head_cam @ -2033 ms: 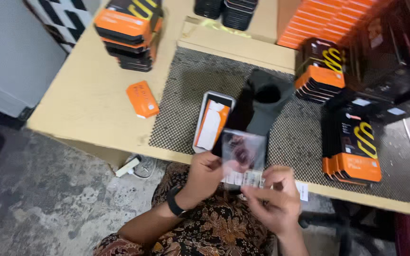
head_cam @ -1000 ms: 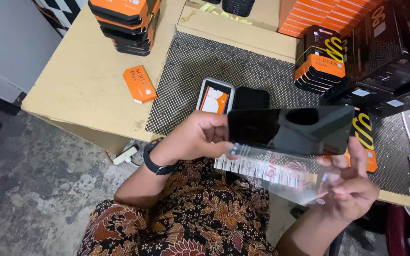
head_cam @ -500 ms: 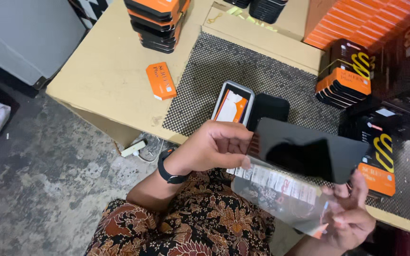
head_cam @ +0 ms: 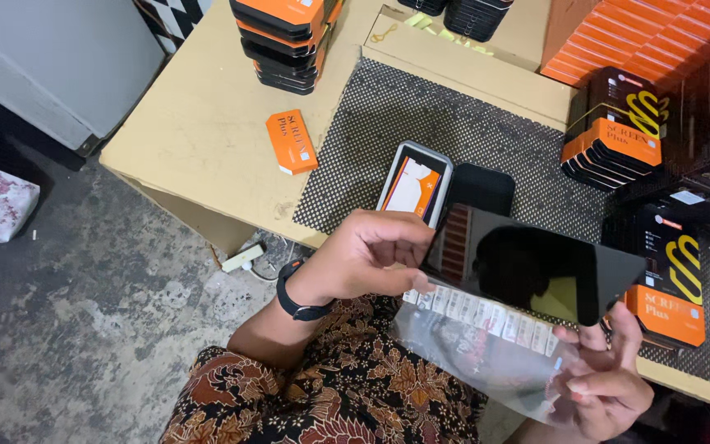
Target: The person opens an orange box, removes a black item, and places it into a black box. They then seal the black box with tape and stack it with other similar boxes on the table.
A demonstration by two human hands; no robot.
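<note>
The view sits lower and closer than half a second ago; the hands have barely shifted. The black glass sheet [head_cam: 536, 267], glossy and rectangular, lies at centre right. The left hand [head_cam: 367, 255] pinches its left end, and the right hand [head_cam: 610, 378] grips its right edge along with a clear sleeve [head_cam: 486, 353]. Orange-black box stacks [head_cam: 618, 131] fill the upper right, and one orange packet [head_cam: 292, 141] lies upper left on the table [head_cam: 199, 123].

the glass sheet [head_cam: 536, 267] is glossy black. the plastic sleeve [head_cam: 486, 353] under it is clear with a white strip. the mat [head_cam: 421, 123] is black with a fine pale dot weave, on a tan counter [head_cam: 199, 123]. the small box [head_cam: 292, 141] is orange; the stacked boxes [head_cam: 618, 131] are black and orange. the clothing [head_cam: 330, 395] is brown with a floral print. the wristband [head_cam: 297, 300] is black.
</note>
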